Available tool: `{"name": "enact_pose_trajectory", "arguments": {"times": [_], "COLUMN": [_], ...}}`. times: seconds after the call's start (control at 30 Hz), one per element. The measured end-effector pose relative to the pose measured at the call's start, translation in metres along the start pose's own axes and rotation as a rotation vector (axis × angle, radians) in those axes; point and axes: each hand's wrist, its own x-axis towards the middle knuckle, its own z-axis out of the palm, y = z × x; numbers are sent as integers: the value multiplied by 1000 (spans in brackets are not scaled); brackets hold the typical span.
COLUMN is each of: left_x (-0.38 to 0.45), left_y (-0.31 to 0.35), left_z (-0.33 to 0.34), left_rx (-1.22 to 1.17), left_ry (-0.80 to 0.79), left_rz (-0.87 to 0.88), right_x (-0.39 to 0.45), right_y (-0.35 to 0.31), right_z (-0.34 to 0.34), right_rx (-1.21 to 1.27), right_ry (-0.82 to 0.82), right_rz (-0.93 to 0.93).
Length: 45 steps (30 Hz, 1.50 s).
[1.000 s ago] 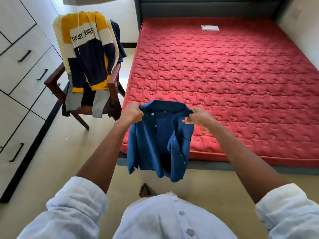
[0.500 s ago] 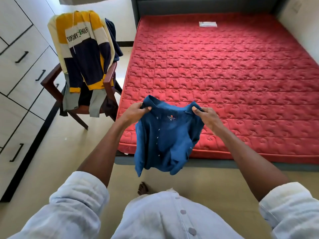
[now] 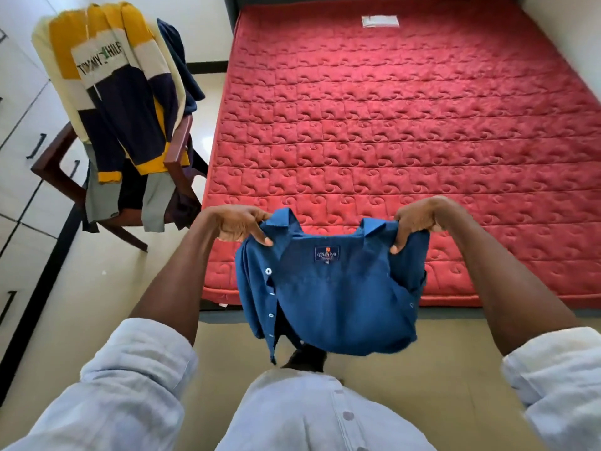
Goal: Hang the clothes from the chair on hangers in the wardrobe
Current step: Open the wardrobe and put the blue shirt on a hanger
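Note:
A small blue button shirt [image 3: 331,294] hangs in the air in front of me, spread wide, its inner neck label showing. My left hand [image 3: 237,222] grips its left shoulder by the collar. My right hand [image 3: 419,219] grips the right shoulder. To the far left stands a wooden chair [image 3: 175,157] draped with a yellow, white and navy striped top [image 3: 120,92] and several other garments, one dark blue [image 3: 175,56] at the back. No hanger is in view.
White wardrobe fronts with black handles [image 3: 19,151] line the left edge. A bed with a red quilted mattress [image 3: 390,141] fills the right and centre, its near edge just beyond the shirt. Beige floor [image 3: 107,288] lies between chair, wardrobe and me.
My hands have moved apart and pulled the shirt open from a bunched fold into a wide spread. The inside back and label now face me.

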Motion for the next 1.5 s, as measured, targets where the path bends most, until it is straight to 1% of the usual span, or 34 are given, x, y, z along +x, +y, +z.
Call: {"name": "enact_pose_trajectory", "arguments": {"times": [0.07,0.1,0.13,0.17,0.2,0.23,0.27,0.3,0.33,0.37,0.4,0.47,0.53,0.6,0.67,0.73,0.8,0.9,1.03,1.2,1.37,1.5], "left_x": [20,33,52,72,93,116,138,154,165,178,189,207,215,216,213,208,202,192,182,165,140,108], "left_y": [30,49,67,85,99,111,122,123,119,115,108,84,54,25,2,-12,-19,-30,-46,-71,-107,-139], "left_z": [-25,-39,-57,-75,-92,-109,-123,-130,-131,-133,-132,-118,-97,-73,-49,-26,0,37,80,120,142,144], "left_rx": [9,31,59,92,133,188,259,340,410,435,445,515,592,667,735,759,776,798,775,719,664,568], "left_ry": [53,118,227,383,596,841,1066,1218,1290,1308,1290,1188,1034,902,830,806,807,824,878,956,1016,1102], "left_rz": [45,76,124,183,230,252,241,211,195,211,241,259,200,94,-7,-55,-68,-70,-55,-80,-134,-207], "right_x": [6,13,22,34,49,65,81,95,109,122,135,157,172,182,182,180,171,156,138,119,110,107], "right_y": [-4,-7,-11,-14,-15,-17,-19,-18,-18,-18,-18,-15,-11,-4,2,7,10,15,22,22,-4,-48], "right_z": [-41,-66,-92,-116,-136,-154,-169,-173,-170,-166,-160,-134,-98,-58,-21,6,27,49,71,101,130,154], "right_rx": [31,36,41,65,129,231,317,347,336,310,291,244,155,60,-7,-59,-106,-155,-226,-315,-341,-387], "right_ry": [79,146,270,451,664,867,1012,1087,1126,1149,1164,1141,1049,964,905,851,819,828,829,829,776,705], "right_rz": [23,47,70,94,100,104,104,96,87,79,70,45,17,-6,-21,-42,-76,-144,-209,-252,-332,-436]}}
